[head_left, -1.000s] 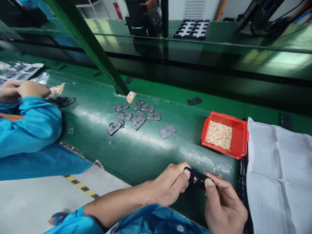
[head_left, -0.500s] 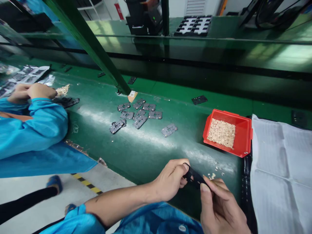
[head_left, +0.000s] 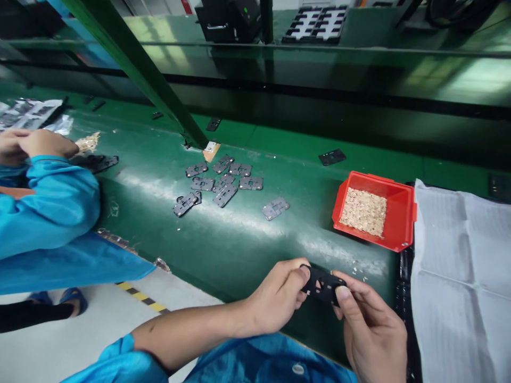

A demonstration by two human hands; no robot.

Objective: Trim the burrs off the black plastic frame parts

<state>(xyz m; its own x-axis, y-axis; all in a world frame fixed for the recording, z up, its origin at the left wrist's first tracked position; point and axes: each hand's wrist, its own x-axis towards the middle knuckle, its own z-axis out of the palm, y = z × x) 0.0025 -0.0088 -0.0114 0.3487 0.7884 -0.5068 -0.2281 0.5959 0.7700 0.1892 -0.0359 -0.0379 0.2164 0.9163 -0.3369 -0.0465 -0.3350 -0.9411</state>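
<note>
Between my two hands is a flat black plastic plate (head_left: 324, 287) with cut-outs, held over the near edge of the green bench (head_left: 223, 250). My left hand (head_left: 281, 292) pinches its left end, thumb on top. At the other end, the thumb and fingers of my right hand (head_left: 369, 314) are closed on the plate. Several similar dark plates (head_left: 225, 195) lie in a loose group farther up the bench, and a single plate (head_left: 275, 208) rests apart from them. Beyond my right hand stands a red bin (head_left: 400, 218) holding small pale pieces (head_left: 363, 211).
White sheeting (head_left: 447, 276) covers a black tray at the right. A slanted green post (head_left: 151, 80) meets the bench near the group. At the left, a co-worker's hands (head_left: 43, 144) are close together beside a pile of pale bits (head_left: 88, 142). One black plate (head_left: 332, 157) lies behind the bin.
The black plate has turned so its broad face shows more. My right thumb and fingers have shifted on its right end. My left hand keeps its grip; the view has moved slightly.
</note>
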